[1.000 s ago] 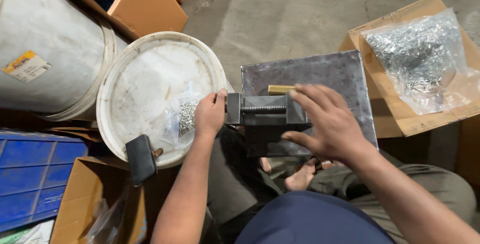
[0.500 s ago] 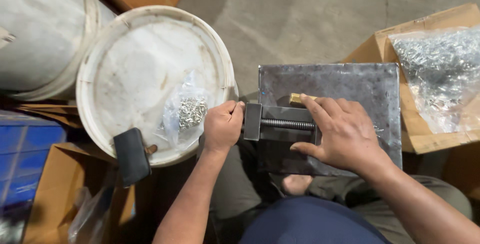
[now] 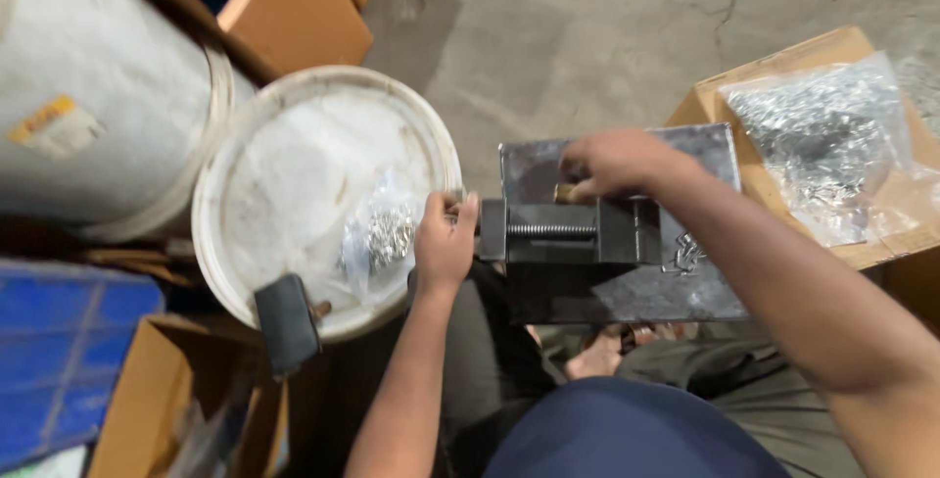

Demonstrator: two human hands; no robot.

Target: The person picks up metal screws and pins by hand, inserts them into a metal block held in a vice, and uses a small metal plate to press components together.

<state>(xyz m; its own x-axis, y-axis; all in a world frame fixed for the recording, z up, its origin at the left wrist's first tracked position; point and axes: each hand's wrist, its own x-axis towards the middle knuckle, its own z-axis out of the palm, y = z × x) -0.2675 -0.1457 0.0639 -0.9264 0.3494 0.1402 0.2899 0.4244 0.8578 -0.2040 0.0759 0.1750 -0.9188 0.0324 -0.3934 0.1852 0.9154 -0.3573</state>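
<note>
Steel vise (image 3: 578, 233) jaws are closing as the left hand (image 3: 446, 243) is gripping the screw end, risking pinching the right hand (image 3: 612, 160) fingers curled around the brass piece (image 3: 565, 193).

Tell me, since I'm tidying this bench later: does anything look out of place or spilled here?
Little stands out. A few loose metal pieces lie scattered on the steel plate beside the vise. The mallet overhangs the white lid's rim. The concrete floor is cracked. Nothing looks spilled.
</note>
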